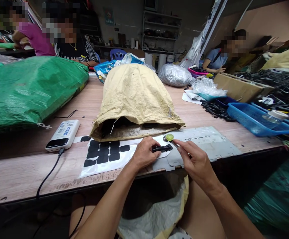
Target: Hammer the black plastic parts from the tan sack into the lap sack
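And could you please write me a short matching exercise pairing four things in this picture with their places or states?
1. black part
2. white device
3. blue tray
4. green sack

A. on the table's left side
B. in the left hand
C. cable plugged in
D. right of the cardboard

1-B; 2-C; 3-D; 4-A

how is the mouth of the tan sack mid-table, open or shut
Open. The tan sack lies with its near edges parted and a dark gap between them; how full it is, I cannot tell.
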`<state>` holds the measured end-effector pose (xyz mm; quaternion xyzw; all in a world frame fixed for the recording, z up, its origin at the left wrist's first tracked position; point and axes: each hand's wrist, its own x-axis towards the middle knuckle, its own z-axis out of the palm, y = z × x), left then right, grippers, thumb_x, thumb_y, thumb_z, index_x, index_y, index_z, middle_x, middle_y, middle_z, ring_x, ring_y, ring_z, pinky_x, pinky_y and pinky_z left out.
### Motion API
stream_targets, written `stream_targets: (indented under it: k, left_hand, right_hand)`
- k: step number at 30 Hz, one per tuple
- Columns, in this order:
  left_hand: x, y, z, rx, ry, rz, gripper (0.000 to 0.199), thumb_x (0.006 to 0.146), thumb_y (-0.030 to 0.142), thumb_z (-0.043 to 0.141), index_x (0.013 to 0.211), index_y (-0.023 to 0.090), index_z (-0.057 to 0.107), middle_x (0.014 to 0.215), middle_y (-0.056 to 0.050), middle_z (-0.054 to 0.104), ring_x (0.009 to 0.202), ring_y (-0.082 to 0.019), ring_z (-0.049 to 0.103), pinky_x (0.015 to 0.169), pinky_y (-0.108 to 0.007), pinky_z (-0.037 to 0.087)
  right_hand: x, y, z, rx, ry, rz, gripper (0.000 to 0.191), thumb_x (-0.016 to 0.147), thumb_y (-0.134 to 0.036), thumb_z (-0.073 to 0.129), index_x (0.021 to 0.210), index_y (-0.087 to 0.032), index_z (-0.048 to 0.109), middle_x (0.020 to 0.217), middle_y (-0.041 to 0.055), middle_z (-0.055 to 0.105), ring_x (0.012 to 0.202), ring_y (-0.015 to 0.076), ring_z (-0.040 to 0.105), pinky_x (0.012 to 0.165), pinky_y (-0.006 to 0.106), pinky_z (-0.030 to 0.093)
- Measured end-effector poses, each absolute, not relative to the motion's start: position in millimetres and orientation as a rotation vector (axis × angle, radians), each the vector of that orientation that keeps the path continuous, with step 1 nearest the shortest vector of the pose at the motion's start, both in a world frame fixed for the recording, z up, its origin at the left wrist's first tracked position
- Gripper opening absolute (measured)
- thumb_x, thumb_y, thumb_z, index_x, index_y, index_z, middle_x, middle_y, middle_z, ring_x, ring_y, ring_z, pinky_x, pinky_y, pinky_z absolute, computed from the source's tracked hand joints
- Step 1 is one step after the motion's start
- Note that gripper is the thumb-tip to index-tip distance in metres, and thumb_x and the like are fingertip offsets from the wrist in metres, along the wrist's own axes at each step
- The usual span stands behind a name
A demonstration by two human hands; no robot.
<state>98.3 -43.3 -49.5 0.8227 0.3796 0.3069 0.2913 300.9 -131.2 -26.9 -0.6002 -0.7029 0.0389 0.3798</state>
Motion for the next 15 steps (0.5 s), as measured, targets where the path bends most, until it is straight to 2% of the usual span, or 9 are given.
stream_targets:
  k: [6, 15]
  left_hand:
    - [99.0, -43.8, -48.4, 2.18, 1.034, 0.816, 0.021, 0.069, 0.016, 0.072, 0.09, 0.019, 0.072, 0.085, -0.001, 0.061, 0.087, -0.02, 0.056, 0.079, -0.032, 0.045]
    - [99.3, -45.8, -47.7, 2.207, 1.05, 0.792, 0.021, 0.07, 0.017, 0.072, 0.091, 0.02, 0.073, 0.085, -0.001, 0.061, 0.086, -0.02, 0.056, 0.078, -0.031, 0.046]
  right_hand:
    - [333.3, -99.2, -47.2, -1.793, -1.79, -0.181, 0.033, 0.095, -0.023, 0.051, 0.122, -0.028, 0.069, 0.093, 0.0034, 0.066, 0.091, 0.0198, 0.061, 0.08, 0.031, 0.045]
    - [334.5, -90.6, -67.8, -1.836, -1.806, -0.38, 0.031, 0.095, -0.024, 0.05, 0.118, -0.027, 0.07, 0.092, 0.0042, 0.064, 0.09, 0.0209, 0.055, 0.08, 0.032, 0.039]
